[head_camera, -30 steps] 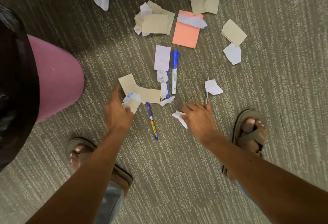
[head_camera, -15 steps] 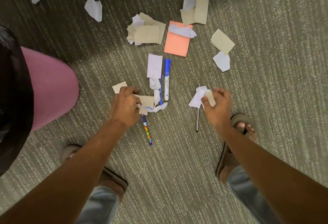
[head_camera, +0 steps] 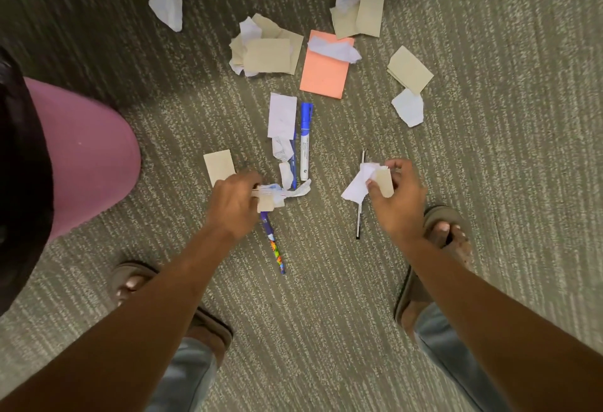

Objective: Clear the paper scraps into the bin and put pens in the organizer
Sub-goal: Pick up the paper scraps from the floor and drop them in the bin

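Pink bin (head_camera: 88, 157) with black liner, left of left hand (head_camera: 233, 207). Left hand closed round tan and white scraps (head_camera: 272, 196) low over carpet (head_camera: 326, 330). Right hand (head_camera: 396, 202) pinches white and tan pieces (head_camera: 365, 183). Patterned pen (head_camera: 274, 245) just beside left hand; thin dark pen (head_camera: 360, 215) beside right; blue marker (head_camera: 305, 140) between hands, further out. More scraps beyond.

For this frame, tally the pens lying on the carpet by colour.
White marker with blue cap: 1
Plain blue pen, partly under white scraps: 1
Blue pen with multicolour pattern: 1
Thin dark pen: 1
Total: 4
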Available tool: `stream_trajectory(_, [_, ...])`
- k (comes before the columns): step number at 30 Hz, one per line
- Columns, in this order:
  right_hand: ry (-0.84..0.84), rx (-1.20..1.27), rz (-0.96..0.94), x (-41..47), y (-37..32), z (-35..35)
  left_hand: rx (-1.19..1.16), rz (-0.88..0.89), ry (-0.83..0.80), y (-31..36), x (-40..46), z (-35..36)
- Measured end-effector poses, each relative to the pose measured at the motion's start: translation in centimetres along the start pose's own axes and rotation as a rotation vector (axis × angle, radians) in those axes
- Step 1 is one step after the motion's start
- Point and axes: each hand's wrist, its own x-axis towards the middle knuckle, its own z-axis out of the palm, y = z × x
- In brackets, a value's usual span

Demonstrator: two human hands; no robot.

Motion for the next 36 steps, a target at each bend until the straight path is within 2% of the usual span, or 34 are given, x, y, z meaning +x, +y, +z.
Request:
stream_trajectory(3, [-0.060,0.042,-0.058,-1.5,-0.4,0.3,-0.299,-0.100,-0.031,-1.4,-0.4,-1.0])
stream_trajectory(6, [-0.248,-0.026,-0.228,-2.5,-1.2,1.3,-0.440,-0.252,0.012,-3.3,-0.4,-1.9])
stream_trajectory(10, [-0.495,-0.204,-0.487,-3.2,-2.9,4.0,-0.454,-0.379,0.119,-5.1,-0.1,-2.0])
stream_trajectory(14, [-0.533,-0.441,-0.656,-3.8,-4.3,7.2,-0.337,-0.452,0.199,-5.0,0.7,-1.5])
stream_trajectory(18, [-0.508,-0.608,-0.669,-4.1,-4.8,9.1,-0.287,-0.525,0.236,-3.6,1.2,-0.6])
stream_trajectory(23, [-0.491,-0.563,-0.680,-4.2,-4.2,9.3,-0.399,-0.574,0.317,-2.2,1.0,0.1])
stream_trajectory(28, [-0.437,-0.308,-0.582,-4.9,-4.1,7.9,-0.704,-0.599,0.438,-2.5,-1.1,0.3])
stream_trajectory(32, [-0.469,-0.208,-0.456,-4.8,-5.2,7.1,-0.994,-0.678,0.389,-3.3,-2.9,0.4])
stream_trajectory(34, [-0.495,-0.281,-0.474,-4.2,-5.8,7.2,-0.933,-0.739,0.339,-4.1,-3.7,0.6])
stream_trajectory(36, [-0.544,-0.437,-0.449,-3.3,-6.5,7.8,-0.816,-0.724,0.304,-4.6,-4.1,1.0])
